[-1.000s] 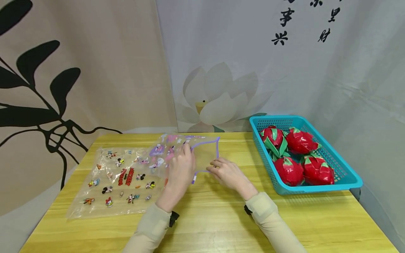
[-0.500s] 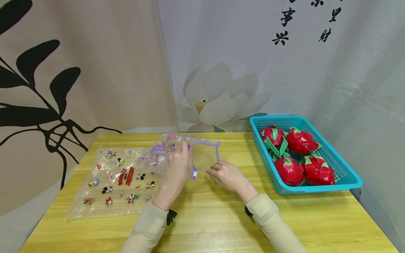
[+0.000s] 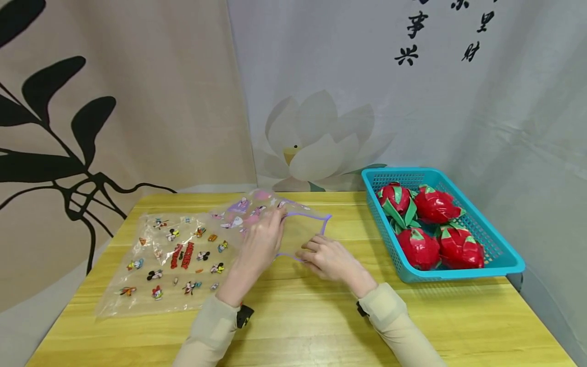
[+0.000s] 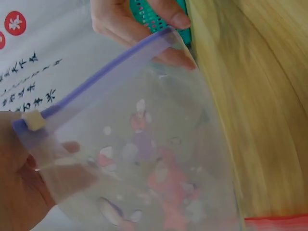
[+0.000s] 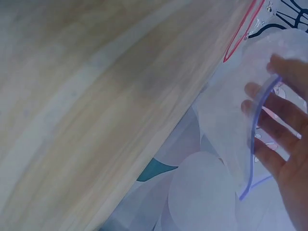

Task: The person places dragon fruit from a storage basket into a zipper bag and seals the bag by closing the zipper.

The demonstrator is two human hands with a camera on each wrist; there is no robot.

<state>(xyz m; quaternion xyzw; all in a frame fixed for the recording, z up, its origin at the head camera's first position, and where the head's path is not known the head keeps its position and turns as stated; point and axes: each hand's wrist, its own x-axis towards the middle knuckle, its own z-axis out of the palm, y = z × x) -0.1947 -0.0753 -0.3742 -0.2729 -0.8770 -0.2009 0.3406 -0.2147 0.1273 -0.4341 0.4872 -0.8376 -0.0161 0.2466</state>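
1. Translucent soft-plastic bag with pink and purple cartoon print (image 3: pixel 252 219): toward the rear middle of the yellow wood-grain desk (image 3: pixel 344 321), mouth facing right and spread. Film looks limp; mouth probably collapses if support goes on either side.
2. Purple plastic rim (image 4: pixel 101 79): pulling the two sides unevenly could twist it and narrow the mouth, or stress the seam at its corner.
3. Left hand (image 3: pixel 259 239): fingers grip the film by the rim, next to the small cream slider (image 4: pixel 33 120). A sideways rub could run the slider along the rim.
4. Right hand (image 3: pixel 332 257): fingers bent, slightly apart, crossing the rim, tips behind film. Can't tell if the thumb pinches the lip. If not, the thin edge could slip off.
5. Flat clear plastic bag with small cartoon figures (image 3: pixel 183 280): left side; the held bag's tail seems to overlap its corner. Dragging could pull it along.
6. Turquoise perforated plastic basket (image 3: pixel 463 275): right side, well apart from the right hand, holding glossy red fruit-shaped pieces with green leaves (image 3: pixel 418 248). Its near right corner appears to overhang the edge; a bump there could tip it.
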